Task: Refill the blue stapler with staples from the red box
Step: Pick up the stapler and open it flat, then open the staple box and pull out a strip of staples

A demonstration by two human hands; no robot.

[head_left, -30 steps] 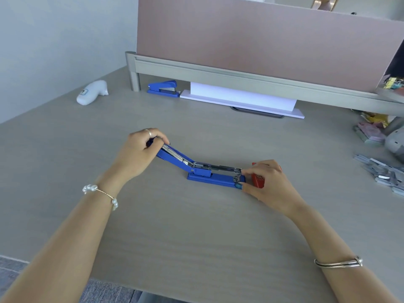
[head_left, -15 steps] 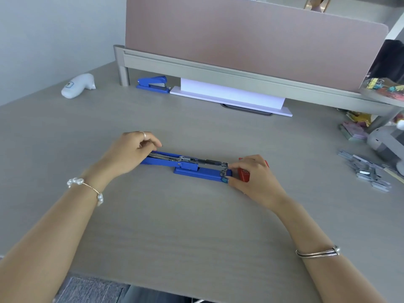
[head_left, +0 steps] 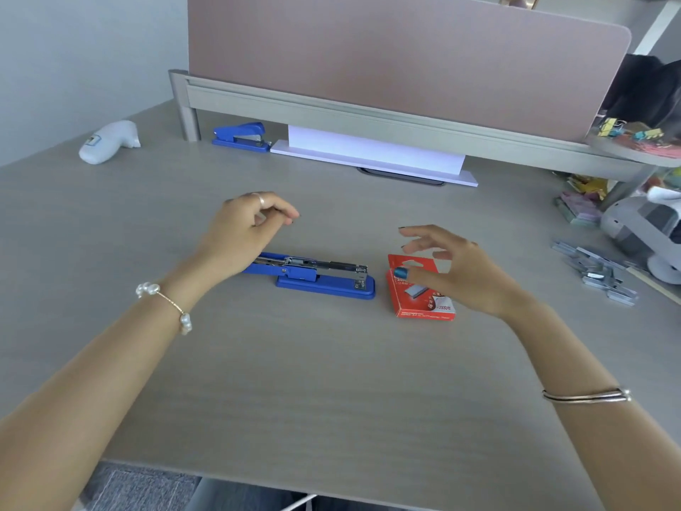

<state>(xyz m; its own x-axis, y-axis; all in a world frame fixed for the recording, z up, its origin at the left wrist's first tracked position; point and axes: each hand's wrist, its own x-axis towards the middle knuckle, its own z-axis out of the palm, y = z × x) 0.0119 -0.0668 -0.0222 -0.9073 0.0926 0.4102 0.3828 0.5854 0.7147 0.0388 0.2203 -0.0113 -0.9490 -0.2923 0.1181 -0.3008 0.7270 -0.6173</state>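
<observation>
The blue stapler (head_left: 313, 274) lies swung fully open and flat on the grey desk, its metal staple channel facing up. Just right of it sits the red staple box (head_left: 420, 293), lying flat with its printed face up. My left hand (head_left: 247, 230) hovers above the stapler's left end, fingers loosely curled and holding nothing. My right hand (head_left: 457, 269) hovers over the red box with fingers spread, the thumb above the box's top left corner; whether it touches the box is unclear.
A second blue stapler (head_left: 241, 137) and a stack of white paper (head_left: 372, 153) sit at the back under the pink divider (head_left: 405, 57). A white device (head_left: 108, 142) lies far left. Loose staple strips (head_left: 597, 271) and clutter lie at the right.
The stapler's top arm went from raised to lying flat on the desk. Both hands let go and lifted off; the right hand moved right, uncovering the red box.
</observation>
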